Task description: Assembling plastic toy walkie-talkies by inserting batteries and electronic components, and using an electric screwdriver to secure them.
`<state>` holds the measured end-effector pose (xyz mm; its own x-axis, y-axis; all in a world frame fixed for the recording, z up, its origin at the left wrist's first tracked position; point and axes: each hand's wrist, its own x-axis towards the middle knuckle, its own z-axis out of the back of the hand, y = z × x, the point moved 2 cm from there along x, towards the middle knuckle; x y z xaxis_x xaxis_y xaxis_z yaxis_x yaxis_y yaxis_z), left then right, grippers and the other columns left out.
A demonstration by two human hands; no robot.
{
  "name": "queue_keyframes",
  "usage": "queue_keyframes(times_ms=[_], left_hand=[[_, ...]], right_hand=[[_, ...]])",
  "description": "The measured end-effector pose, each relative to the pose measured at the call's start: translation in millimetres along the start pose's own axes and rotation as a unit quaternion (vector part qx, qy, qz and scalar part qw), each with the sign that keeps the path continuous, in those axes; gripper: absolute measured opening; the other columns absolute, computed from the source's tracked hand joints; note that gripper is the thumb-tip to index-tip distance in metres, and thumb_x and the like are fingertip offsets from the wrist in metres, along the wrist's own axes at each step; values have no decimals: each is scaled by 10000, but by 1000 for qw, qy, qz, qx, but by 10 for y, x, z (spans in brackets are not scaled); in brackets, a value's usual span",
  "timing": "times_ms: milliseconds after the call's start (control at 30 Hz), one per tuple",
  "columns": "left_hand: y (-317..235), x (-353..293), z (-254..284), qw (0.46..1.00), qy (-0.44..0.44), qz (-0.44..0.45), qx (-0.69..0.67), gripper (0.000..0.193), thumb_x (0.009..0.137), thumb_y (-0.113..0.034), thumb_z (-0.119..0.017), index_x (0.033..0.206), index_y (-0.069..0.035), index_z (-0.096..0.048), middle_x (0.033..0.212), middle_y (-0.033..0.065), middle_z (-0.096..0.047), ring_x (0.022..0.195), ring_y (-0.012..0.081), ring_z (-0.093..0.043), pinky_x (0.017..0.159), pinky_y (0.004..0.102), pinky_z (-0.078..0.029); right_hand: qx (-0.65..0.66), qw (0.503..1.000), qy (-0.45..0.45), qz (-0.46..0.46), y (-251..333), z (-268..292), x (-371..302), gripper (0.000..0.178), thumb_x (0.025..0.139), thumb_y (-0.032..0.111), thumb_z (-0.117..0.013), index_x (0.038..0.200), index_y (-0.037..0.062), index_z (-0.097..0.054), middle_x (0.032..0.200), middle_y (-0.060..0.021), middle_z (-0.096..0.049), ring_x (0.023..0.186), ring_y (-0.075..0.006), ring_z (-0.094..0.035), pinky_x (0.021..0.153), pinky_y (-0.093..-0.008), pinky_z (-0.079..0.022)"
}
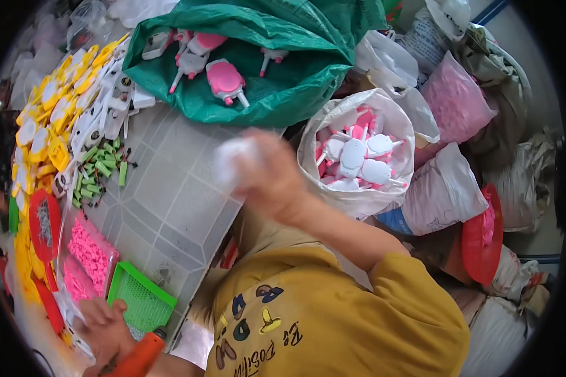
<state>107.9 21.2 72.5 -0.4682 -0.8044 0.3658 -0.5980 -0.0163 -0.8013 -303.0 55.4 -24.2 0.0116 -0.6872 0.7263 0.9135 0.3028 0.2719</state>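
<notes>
My right hand [273,173] is closed round a white object [234,162], smeared by motion, so its exact kind cannot be made out. It is above the grey patterned tabletop [170,182], between the green sack and the white sack. At the lower left, my left hand [104,327] has its fingers spread beside a clear tray of small pink pieces [89,248]. An orange power screwdriver [139,353] with a dark tip crosses in front of that wrist. Just beyond the hand stands a bright green basket [141,300].
A green sack [277,103] and a white sack [308,151] hold pink-and-white plastic toys. Yellow-and-white casings [56,113] pile up along the left, near green battery-like cylinders with wires [97,169]. A red scoop [44,226] holds screws. More bags [443,188] crowd the right.
</notes>
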Motion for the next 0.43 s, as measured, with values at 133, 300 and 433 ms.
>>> queue_keyframes(times_ms=[133,300,433], left_hand=[[177,250,-398,991,87,64,81,807,793,-876,-591,936,-87,-676,850,84,-550,719,230,-541,646,382,-464],[200,397,-495,989,129,44,57,834,796,-868,-603,817,-37,-675,780,95,-597,690,258,-599,576,386,-452],[237,388,-473,983,155,55,79,905,767,-819,-696,995,56,-736,878,176,-668,801,344,-663,670,451,-520]], right_hand=[[-207,953,-145,-170,-1263,707,-339,647,780,70,-814,1355,45,-517,1268,-210,-587,1137,-423,-563,979,-504,-462],[-407,786,146,-441,-2642,1283,-1142,524,873,279,-751,1348,108,-613,1332,-192,-614,1213,-411,-593,995,-546,-490],[-293,769,314,-474,-3001,1191,-1092,485,916,380,-671,1320,112,-683,1475,-218,-535,1421,-424,-432,1072,-735,-354]])
